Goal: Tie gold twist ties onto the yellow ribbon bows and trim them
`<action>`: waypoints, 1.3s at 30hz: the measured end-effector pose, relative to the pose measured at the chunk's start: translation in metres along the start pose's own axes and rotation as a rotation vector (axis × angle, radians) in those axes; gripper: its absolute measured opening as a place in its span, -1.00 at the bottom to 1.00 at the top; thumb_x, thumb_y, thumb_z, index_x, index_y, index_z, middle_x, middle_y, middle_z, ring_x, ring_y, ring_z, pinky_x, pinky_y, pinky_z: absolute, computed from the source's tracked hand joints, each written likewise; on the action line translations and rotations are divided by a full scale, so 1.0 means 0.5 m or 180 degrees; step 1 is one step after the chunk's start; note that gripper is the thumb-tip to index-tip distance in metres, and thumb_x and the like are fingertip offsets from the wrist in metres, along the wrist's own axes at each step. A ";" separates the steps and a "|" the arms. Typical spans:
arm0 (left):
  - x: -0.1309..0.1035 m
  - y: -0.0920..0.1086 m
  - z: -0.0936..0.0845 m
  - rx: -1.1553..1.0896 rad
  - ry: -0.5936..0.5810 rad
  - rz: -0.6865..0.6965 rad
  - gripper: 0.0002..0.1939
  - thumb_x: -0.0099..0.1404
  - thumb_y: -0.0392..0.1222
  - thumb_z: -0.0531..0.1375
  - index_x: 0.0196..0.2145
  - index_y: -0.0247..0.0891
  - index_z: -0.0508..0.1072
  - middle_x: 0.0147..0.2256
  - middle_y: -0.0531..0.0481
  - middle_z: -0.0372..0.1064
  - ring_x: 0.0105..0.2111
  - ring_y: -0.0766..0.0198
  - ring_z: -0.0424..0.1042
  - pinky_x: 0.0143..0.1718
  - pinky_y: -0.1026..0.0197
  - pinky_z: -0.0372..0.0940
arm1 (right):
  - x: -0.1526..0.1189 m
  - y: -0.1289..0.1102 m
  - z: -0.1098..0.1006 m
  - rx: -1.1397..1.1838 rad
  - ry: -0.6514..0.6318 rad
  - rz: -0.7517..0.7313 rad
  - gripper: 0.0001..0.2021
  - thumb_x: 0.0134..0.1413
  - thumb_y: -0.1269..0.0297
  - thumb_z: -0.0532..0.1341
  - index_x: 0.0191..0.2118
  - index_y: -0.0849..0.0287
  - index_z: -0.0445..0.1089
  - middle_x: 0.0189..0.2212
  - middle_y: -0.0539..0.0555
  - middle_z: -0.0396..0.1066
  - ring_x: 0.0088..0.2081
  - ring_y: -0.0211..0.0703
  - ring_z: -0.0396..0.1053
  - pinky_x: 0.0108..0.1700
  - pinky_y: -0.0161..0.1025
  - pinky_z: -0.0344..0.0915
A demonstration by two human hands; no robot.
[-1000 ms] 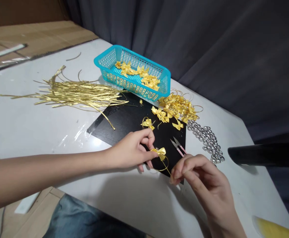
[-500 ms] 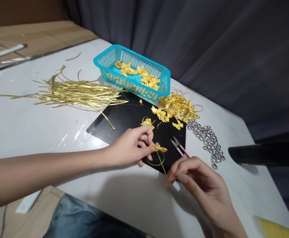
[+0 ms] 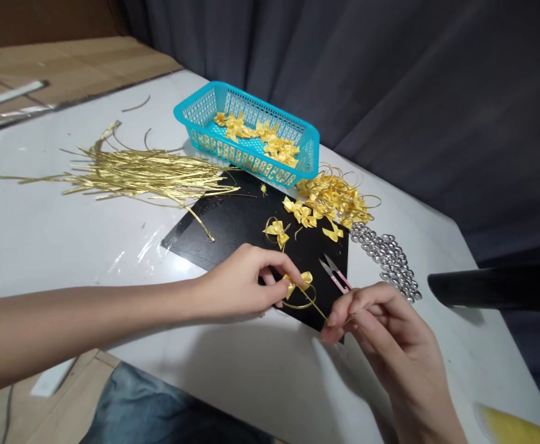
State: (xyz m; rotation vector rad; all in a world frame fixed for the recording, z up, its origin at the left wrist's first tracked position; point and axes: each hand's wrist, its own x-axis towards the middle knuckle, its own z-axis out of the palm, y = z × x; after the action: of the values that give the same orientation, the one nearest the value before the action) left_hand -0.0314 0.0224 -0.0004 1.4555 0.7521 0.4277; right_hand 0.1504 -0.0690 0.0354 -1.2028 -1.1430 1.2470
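Fingertips of the left hand [image 3: 244, 283] pinch a small yellow ribbon bow [image 3: 299, 281] just past the thumb, over the black mat [image 3: 232, 225]; too light a pinch there could let the bow twist or slip. To its right, the right hand [image 3: 381, 327] pinches the tail of the gold wire [image 3: 313, 302] looped under the bow. Too hard a tug might crush the bow or drag it free, and the snips [image 3: 334, 274] lying just beyond the right knuckles could snag the loop.

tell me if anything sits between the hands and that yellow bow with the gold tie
Nothing visible does. The left hand already pinches the yellow bow, and the right hand pinches the end of the gold tie looped under it. The thread snips lie just beyond on the black mat, not between.
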 end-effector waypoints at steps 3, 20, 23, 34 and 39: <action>-0.002 -0.002 0.002 0.0047 0.0071 -0.0007 -0.81 0.21 -0.23 0.18 -0.24 -0.30 0.53 -0.56 0.01 0.45 -0.66 0.42 0.34 -0.63 0.44 0.21 | -0.002 -0.001 0.003 0.0003 0.0042 0.0009 -0.93 0.22 0.30 0.22 -0.31 0.09 0.38 -0.45 -0.02 0.51 -0.44 -0.29 0.47 -0.36 -0.40 0.43; 0.001 -0.004 0.004 -0.0563 -0.0080 -0.0074 -0.90 0.23 -0.24 0.19 -0.30 -0.30 0.45 -0.53 0.04 0.38 -0.52 0.32 0.45 -0.66 0.41 0.34 | -0.011 -0.008 0.008 -0.0110 0.0022 0.0148 -0.90 0.18 0.22 0.26 -0.35 0.07 0.39 -0.51 -0.02 0.50 -0.46 -0.23 0.47 -0.37 -0.34 0.47; 0.001 -0.005 0.004 -0.0512 -0.0079 0.0040 -0.93 0.24 -0.24 0.18 -0.30 -0.27 0.39 -0.52 0.08 0.36 -0.54 0.34 0.44 -0.67 0.42 0.31 | -0.012 -0.008 0.005 -0.0206 0.0001 0.0097 -0.90 0.20 0.23 0.24 -0.34 0.07 0.38 -0.51 -0.03 0.50 -0.47 -0.24 0.47 -0.37 -0.36 0.46; 0.007 -0.015 -0.034 0.1592 0.0534 0.1346 -0.91 0.29 -0.33 0.09 -0.28 -0.23 0.37 -0.34 0.06 0.43 -0.37 0.37 0.41 -0.37 0.38 0.23 | 0.004 0.003 -0.025 -0.2096 -0.1446 -0.0019 -0.79 0.10 0.37 0.31 -0.14 0.04 0.39 -0.18 0.05 0.51 -0.14 -0.11 0.48 -0.11 -0.27 0.40; 0.016 -0.022 -0.047 0.2044 0.0412 0.1512 -0.87 0.31 -0.36 0.06 -0.28 -0.25 0.39 -0.33 0.02 0.42 -0.33 0.33 0.39 -0.31 0.34 0.21 | 0.005 -0.008 -0.018 -0.2298 -0.1831 -0.0088 -0.63 -0.07 0.23 0.42 -0.08 0.04 0.42 -0.08 0.11 0.50 -0.10 -0.03 0.49 -0.08 -0.24 0.42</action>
State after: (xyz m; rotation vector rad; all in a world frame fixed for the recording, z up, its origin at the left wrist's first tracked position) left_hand -0.0439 0.0437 -0.0113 2.2449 0.6700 0.6853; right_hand 0.1597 -0.0663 0.0388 -1.3567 -2.1543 1.2304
